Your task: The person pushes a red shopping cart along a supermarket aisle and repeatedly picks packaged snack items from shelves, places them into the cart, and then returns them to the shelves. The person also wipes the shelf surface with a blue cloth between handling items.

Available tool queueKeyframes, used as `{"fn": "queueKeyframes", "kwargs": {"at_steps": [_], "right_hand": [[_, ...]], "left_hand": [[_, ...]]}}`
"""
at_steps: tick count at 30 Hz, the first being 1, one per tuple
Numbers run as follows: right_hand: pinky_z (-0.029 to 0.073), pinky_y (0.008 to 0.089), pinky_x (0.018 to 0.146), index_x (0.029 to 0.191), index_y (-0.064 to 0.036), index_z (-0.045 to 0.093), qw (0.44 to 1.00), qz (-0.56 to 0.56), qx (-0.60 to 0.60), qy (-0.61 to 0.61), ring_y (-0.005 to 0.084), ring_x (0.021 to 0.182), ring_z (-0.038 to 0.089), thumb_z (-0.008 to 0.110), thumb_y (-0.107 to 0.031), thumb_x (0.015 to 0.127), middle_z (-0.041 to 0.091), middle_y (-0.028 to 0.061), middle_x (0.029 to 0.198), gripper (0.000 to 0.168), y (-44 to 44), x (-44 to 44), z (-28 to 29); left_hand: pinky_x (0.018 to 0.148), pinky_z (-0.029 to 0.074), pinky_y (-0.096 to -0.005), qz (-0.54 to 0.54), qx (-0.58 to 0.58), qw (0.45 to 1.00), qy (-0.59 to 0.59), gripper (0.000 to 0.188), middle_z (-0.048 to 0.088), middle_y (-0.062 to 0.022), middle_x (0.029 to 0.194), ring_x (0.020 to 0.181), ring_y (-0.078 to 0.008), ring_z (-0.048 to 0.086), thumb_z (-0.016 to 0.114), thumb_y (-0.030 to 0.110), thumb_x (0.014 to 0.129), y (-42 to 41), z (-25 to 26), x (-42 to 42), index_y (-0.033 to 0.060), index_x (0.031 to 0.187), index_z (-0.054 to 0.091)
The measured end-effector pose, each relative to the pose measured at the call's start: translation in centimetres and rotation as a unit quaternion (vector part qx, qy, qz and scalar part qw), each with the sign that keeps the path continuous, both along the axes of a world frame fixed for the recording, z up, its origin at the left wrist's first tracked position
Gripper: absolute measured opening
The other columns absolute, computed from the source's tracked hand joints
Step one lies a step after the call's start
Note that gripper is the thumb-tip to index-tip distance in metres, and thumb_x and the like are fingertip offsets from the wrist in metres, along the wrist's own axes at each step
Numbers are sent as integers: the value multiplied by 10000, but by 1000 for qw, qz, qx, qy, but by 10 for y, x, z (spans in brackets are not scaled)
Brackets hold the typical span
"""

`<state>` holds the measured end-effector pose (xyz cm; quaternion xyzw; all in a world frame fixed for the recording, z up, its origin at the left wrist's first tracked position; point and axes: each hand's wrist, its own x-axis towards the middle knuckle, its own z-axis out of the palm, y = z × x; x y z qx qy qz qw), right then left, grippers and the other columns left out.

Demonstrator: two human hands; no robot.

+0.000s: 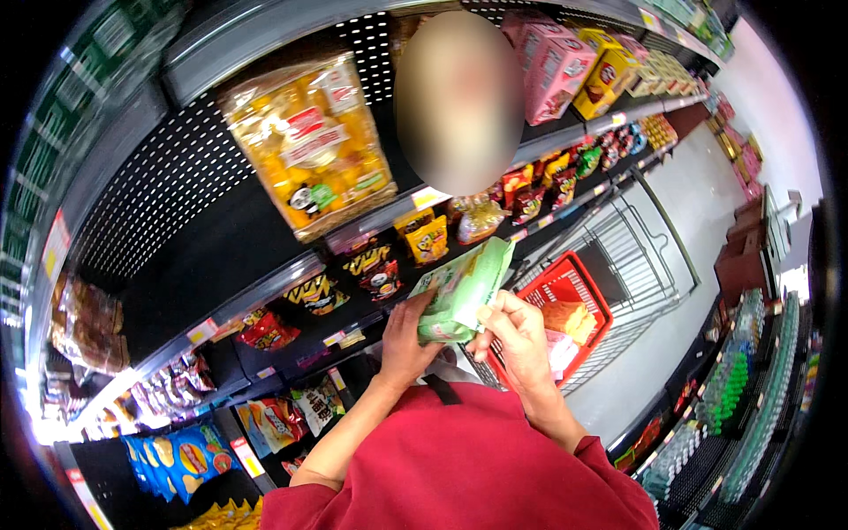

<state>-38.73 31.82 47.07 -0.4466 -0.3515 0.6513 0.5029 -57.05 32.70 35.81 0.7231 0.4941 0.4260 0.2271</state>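
Note:
A light-green plastic snack packet (457, 291) is held up in front of my chest, tilted. My left hand (407, 341) grips its left side, with the thumb along the lower edge. At the right lower edge, the fingers of my right hand (513, 334) pinch the packet near a white patch. Below and to the right, partly behind my right hand, a red plastic shopping basket (601, 295) sits in a metal shopping cart (646, 232). Inside the basket lie an orange-yellow packet (571, 321) and a pale pink-and-white packet (562, 351).
Black store shelving with a metal front rail (265, 281) runs along my left and ahead. A large clear bag of yellow snacks (318, 152), pink boxes (553, 73) and blue chip bags (182, 457) stand on it. Bottles (729, 391) line the right-hand shelf. A blurred oval hides part of the upper shelf.

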Motion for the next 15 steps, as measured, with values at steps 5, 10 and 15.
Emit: {"fn": "queueKeyframes", "kwargs": {"at_steps": [5,10,15], "right_hand": [[505,237,573,996,-16,606,993,42,98,-55,102,616,601,633,-210,1008,655,59,824,196,22,-39,12],[471,205,554,1268,-7,559,987,96,65,-113,45,663,547,737,-203,928,677,67,1055,431,37,-67,-16],[445,224,532,1429,-22,482,925,292,109,-216,29,623,462,816,-232,849,681,75,1220,700,43,-127,-35]], "left_hand": [[890,510,-330,121,-190,951,-210,525,679,-103,1113,1024,-162,632,823,158,795,-28,23,-66,36,1240,572],[963,494,-326,168,-213,850,-452,594,667,-68,1207,1087,-168,632,821,126,820,-70,30,-129,16,1335,546],[975,468,-333,191,-166,821,-511,565,664,-90,1198,1089,-180,625,781,195,843,-84,49,-173,-5,1318,551]]}}
